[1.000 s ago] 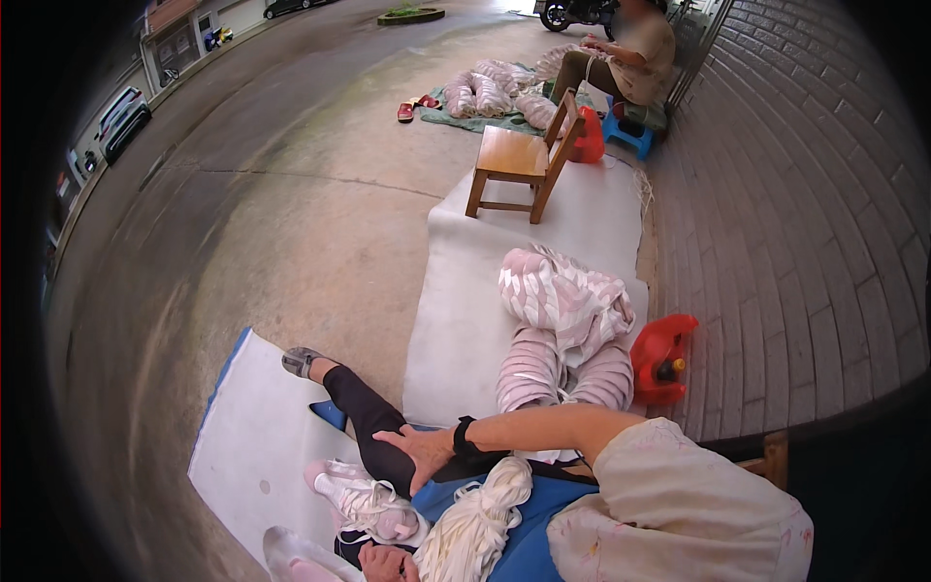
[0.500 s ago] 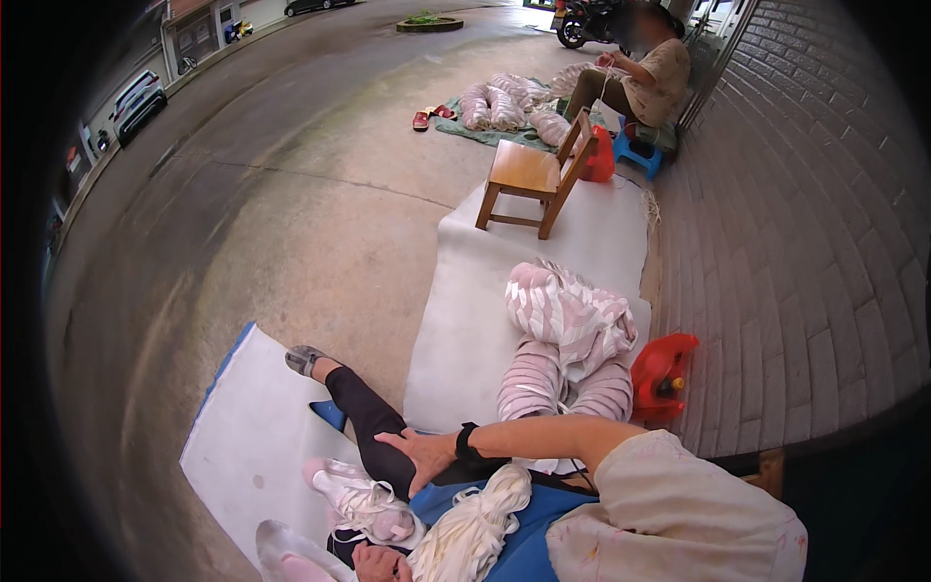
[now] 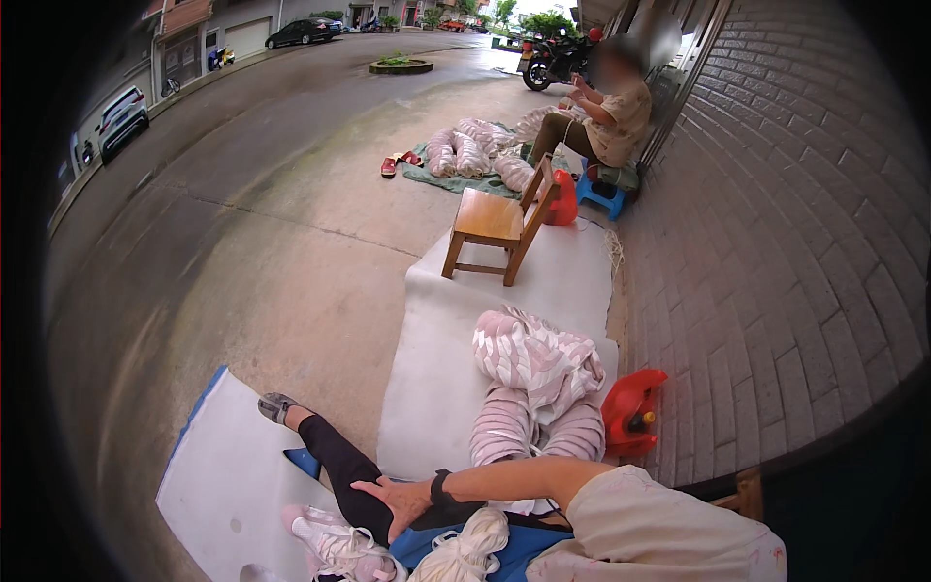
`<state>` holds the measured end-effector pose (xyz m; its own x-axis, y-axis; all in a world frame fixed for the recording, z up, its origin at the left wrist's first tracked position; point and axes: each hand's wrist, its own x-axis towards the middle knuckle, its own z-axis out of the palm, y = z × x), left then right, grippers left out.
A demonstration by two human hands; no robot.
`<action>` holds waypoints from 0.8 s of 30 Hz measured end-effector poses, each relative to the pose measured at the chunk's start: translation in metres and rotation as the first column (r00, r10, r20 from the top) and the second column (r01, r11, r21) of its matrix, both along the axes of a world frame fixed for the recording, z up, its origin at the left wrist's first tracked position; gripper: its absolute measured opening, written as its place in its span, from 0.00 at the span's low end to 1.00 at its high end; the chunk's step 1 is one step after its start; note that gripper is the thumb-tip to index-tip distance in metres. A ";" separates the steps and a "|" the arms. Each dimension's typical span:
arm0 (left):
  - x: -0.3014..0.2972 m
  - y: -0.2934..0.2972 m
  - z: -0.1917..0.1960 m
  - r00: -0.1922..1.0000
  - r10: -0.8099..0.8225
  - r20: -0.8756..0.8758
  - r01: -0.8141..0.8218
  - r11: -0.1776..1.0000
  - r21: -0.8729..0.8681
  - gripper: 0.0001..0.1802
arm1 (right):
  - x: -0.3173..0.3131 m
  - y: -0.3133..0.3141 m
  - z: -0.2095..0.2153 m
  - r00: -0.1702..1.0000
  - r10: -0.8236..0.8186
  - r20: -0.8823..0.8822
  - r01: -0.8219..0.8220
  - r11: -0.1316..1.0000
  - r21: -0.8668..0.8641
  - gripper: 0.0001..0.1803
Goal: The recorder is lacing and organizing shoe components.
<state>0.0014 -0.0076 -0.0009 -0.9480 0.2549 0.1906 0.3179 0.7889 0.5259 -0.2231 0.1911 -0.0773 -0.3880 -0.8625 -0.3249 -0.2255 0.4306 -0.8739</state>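
Right-hand fingers spread wide, thumb apart, laid on a black-clad leg; nothing seen gripped in the right hand. Dark band on that wrist, bare forearm, loose cream sleeve. Left hand out of frame, so can't tell how its fingers stand or what they hold. Pink-and-white shoe with white laces sits just left of and below the right hand, cut by the lower edge. Bundle of off-white laces lies on blue cloth to the hand's lower right. White sheet with blue edge further left, grey shoe on the foot by its upper corner. Ahead, pale mat holds stacks of nested pink-and-white pieces; red plastic container beside them, near the brick wall. Small wooden chair at the mat's far part, second red container just behind it. Beyond, another person sits on a blue stool, hands raised, near more pink-and-white rolls on green cloth. Red slippers beside that cloth; motorcycle further back.
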 end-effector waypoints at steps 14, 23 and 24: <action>0.000 -0.002 0.003 0.999 -0.002 0.033 0.003 1.000 -0.031 0.01 | -0.002 -0.003 -0.009 1.000 -0.005 -0.014 0.005 0.999 -0.038 0.73; 0.000 -0.004 -0.001 0.997 -0.006 0.074 0.008 1.000 -0.022 0.02 | -0.002 -0.001 -0.011 1.000 -0.008 0.007 0.009 0.999 -0.045 0.74; 0.000 -0.003 -0.001 0.997 -0.005 0.075 0.007 1.000 -0.022 0.02 | -0.002 -0.001 -0.011 1.000 -0.008 0.009 0.008 0.999 -0.044 0.74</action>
<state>0.0013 -0.0111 -0.0022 -0.9579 0.2641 0.1129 0.2828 0.7989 0.5308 -0.2256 0.1905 -0.0882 -0.3921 -0.8730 -0.2899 -0.2146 0.3932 -0.8941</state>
